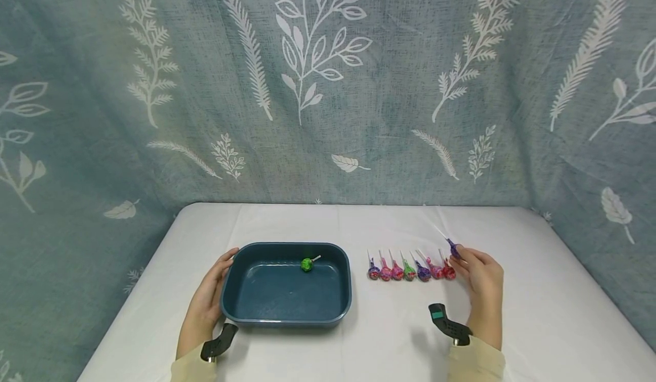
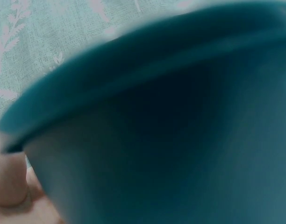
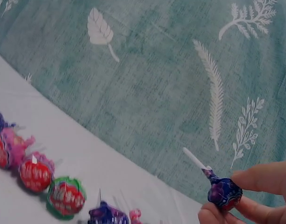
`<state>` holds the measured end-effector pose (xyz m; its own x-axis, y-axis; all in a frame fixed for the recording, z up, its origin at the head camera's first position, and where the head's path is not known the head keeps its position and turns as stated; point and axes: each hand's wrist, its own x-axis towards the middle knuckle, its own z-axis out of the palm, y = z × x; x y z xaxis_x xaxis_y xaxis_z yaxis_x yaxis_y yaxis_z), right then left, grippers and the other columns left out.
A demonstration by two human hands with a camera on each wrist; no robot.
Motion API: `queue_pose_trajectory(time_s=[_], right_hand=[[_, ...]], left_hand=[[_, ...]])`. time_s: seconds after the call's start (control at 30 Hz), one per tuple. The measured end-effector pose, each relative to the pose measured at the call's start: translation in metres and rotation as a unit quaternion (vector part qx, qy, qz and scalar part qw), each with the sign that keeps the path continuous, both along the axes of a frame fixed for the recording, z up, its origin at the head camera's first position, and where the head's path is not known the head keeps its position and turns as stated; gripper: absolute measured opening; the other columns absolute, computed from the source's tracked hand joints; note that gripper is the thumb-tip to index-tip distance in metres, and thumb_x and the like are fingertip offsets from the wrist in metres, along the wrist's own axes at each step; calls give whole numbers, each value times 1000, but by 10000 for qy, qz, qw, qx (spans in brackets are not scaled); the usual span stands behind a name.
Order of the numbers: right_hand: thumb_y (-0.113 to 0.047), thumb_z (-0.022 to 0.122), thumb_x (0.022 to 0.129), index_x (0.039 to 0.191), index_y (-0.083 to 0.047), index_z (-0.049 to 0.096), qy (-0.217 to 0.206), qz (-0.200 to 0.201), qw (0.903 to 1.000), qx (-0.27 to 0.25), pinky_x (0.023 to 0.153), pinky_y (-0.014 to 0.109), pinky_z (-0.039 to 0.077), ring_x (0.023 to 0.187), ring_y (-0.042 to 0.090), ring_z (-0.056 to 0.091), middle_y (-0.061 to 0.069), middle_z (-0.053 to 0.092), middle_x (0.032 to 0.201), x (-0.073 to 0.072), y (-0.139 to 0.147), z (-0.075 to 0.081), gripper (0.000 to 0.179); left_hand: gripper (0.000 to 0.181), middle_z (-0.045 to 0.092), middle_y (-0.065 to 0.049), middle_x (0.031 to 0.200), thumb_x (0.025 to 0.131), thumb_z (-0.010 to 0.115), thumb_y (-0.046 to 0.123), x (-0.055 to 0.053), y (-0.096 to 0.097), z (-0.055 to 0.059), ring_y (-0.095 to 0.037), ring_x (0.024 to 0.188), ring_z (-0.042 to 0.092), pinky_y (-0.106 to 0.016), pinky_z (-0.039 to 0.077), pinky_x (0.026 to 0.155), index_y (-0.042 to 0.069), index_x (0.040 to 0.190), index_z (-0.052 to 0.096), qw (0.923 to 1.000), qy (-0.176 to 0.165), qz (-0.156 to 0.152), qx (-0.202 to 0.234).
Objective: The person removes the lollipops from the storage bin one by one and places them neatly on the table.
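My right hand (image 1: pixel 479 271) pinches a purple-wrapped lollipop (image 3: pixel 225 192) by its round head, with thumb and fingertips. Its white stick points up and to the left, above the right end of a row of several lollipops. In that row are a green lollipop (image 1: pixel 409 272), a red one (image 1: pixel 449 271), and pink and purple ones. My left hand (image 1: pixel 205 299) rests against the outer left side of a dark teal rectangular container (image 1: pixel 292 321), fingers along the wall below the rim. Inside the container, near its back right, lies a green lollipop (image 1: pixel 306 265).
A white cloth covers the table (image 1: pixel 379 336). Behind it hangs a grey-green curtain (image 1: pixel 389 86) with white leaf prints. Black wrist mounts (image 1: pixel 451 328) sit at both cuffs. The container wall fills most of the left wrist view.
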<state>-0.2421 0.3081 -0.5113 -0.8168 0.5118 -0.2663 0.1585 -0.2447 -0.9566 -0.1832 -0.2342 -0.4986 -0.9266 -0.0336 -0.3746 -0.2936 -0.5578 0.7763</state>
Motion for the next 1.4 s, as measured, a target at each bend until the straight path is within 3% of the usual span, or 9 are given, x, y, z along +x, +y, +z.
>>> queue_pose_trajectory(time_s=[0.13, 0.27, 0.43, 0.57, 0.77, 1.0, 1.4], right_hand=[[-26, 72, 88, 121, -3, 57, -126, -237, 9992, 286, 69, 24, 54, 77, 12, 67, 6, 60, 104, 4, 0, 0, 42], [-25, 67, 91, 123, 1, 58, -501, -280, 9955, 748, 55, 17, 51, 68, 8, 65, 5, 59, 97, 14, -5, 12, 42], [-23, 62, 93, 124, 8, 57, -1207, -177, 9774, 1729, 48, 18, 49, 56, 5, 61, 10, 65, 87, 32, -19, 35, 44], [-17, 58, 94, 120, 14, 57, -1310, -133, 9684, 2116, 52, 21, 52, 55, 8, 62, 21, 66, 91, 41, -26, 44, 41], [-15, 56, 95, 120, 20, 53, -1320, 64, 9672, 2170, 56, 22, 53, 53, 9, 64, 24, 66, 86, 45, -24, 45, 43], [-14, 56, 95, 119, 22, 51, -1394, 172, 9650, 2213, 56, 22, 53, 52, 12, 65, 15, 65, 72, 46, -22, 43, 44], [-14, 56, 95, 119, 22, 52, -1421, 270, 9641, 2227, 55, 21, 53, 52, 10, 64, 9, 63, 67, 46, -24, 43, 44]], left_hand=[[44, 57, 4, 126, 100, 50, 20, 0, 0, 1, -13, 115, 54, -29, 45, 95, 22, 143, 40, 10000, 10, -35, -18], [43, 55, 4, 128, 101, 49, 21, 1, 0, 2, -13, 118, 52, -29, 44, 97, 22, 143, 40, 10000, 14, -34, 4], [42, 56, 4, 128, 100, 50, 22, 0, 0, 0, -14, 117, 52, -30, 44, 96, 22, 141, 42, 10000, 32, -19, -79], [41, 57, 4, 127, 99, 51, 24, 0, 0, -1, -15, 117, 53, -30, 45, 96, 23, 140, 45, 9998, 72, 15, -161], [39, 56, 4, 129, 100, 51, 24, 1, 0, -1, -14, 118, 53, -29, 44, 96, 23, 139, 46, 9999, 67, 60, -101], [43, 56, 4, 128, 100, 50, 22, 2, 1, 3, -14, 118, 53, -30, 45, 96, 21, 142, 42, 9999, 34, -28, -97], [41, 56, 4, 129, 100, 50, 22, 2, 1, 2, -14, 118, 52, -30, 44, 97, 22, 141, 43, 10000, 33, -20, -46]])
